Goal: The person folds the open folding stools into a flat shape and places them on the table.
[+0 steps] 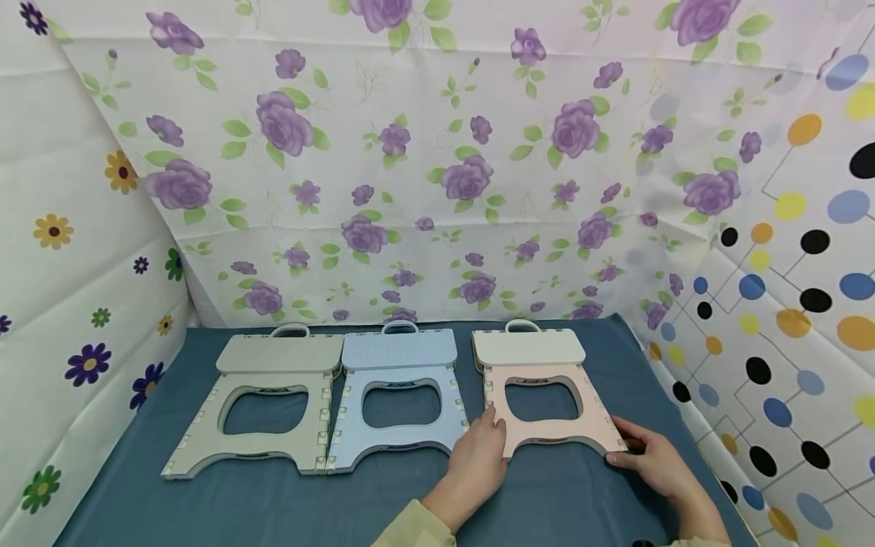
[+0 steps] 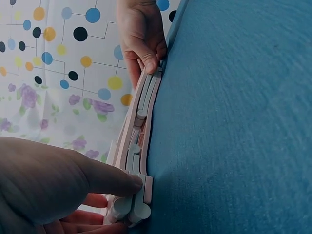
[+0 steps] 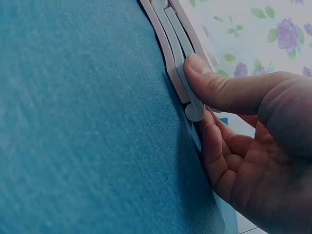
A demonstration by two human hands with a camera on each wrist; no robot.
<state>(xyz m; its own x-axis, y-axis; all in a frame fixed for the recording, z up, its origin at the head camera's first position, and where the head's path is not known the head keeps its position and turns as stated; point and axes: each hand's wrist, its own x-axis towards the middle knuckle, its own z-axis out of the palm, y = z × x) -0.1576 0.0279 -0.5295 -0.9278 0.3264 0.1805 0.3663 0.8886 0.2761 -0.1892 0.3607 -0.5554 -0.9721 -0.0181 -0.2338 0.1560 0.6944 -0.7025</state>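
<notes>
A pink folding stool (image 1: 598,414) with a cream top panel lies folded flat at the right of the row in the head view. My left hand (image 1: 478,456) grips its near left corner, thumb along the front edge and other fingers at the side. At the near right corner, my right hand (image 1: 652,465) pinches the stool; the right wrist view shows the thumb (image 3: 219,90) on the leg's edge and curled fingers beyond it. Left of it lie a blue folding stool (image 1: 399,349) and a grey-green folding stool (image 1: 280,355), both folded flat, their near corners meeting.
A dark blue cloth (image 1: 547,501) covers the table under the stools. Behind stands a white sheet with purple flowers (image 1: 465,178). A flower-print sheet (image 1: 68,304) hangs at the left, a dotted sheet (image 1: 786,334) at the right. A gap separates the blue and pink stools.
</notes>
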